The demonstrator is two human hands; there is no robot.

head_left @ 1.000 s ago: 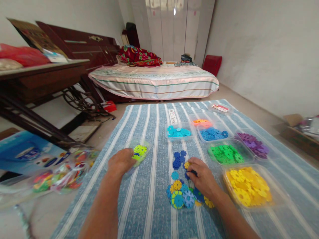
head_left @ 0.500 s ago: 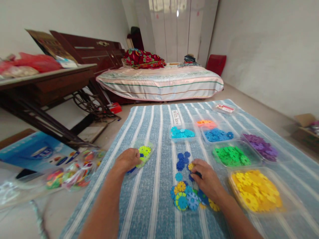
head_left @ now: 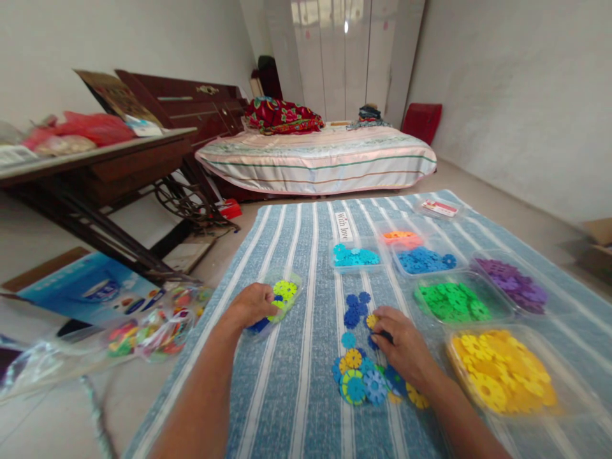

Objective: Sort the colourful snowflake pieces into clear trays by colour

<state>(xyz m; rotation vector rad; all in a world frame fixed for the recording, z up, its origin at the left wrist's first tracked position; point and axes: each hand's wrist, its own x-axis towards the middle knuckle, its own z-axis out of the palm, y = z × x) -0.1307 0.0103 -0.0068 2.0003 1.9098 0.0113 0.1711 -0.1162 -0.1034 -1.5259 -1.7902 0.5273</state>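
My left hand (head_left: pixel 252 305) is curled at the left side of a small clear plastic box (head_left: pixel 297 282), covering part of it. Lime-green flower-shaped discs (head_left: pixel 285 290) and dark blue ones lie in the box; what my left fingers pinch is hidden. My right hand (head_left: pixel 404 341) reaches over loose discs on the cloth, its thumb and fingers closed around a dark blue disc (head_left: pixel 373 343), mostly covered. A yellow disc (head_left: pixel 371 320) touches its fingertips. Several dark blue discs (head_left: pixel 352 315) lie just beyond. A mixed pile of discs (head_left: pixel 375 386) in blue, yellow and green sits nearer me.
Clear boxes hold light blue discs (head_left: pixel 356 257), orange discs (head_left: pixel 402 238), blue discs (head_left: pixel 425 261), green discs (head_left: pixel 452 301), purple discs (head_left: pixel 512 284) and yellow discs (head_left: pixel 502 370). A lidded box (head_left: pixel 440 208) stands at the far corner of the striped cloth (head_left: pixel 282 395). Bagged toys (head_left: pixel 162 328) lie left.
The whole view has shifted slightly to the left, so things appear farther right. Both hands keep nearly the same places by the box and the loose discs.
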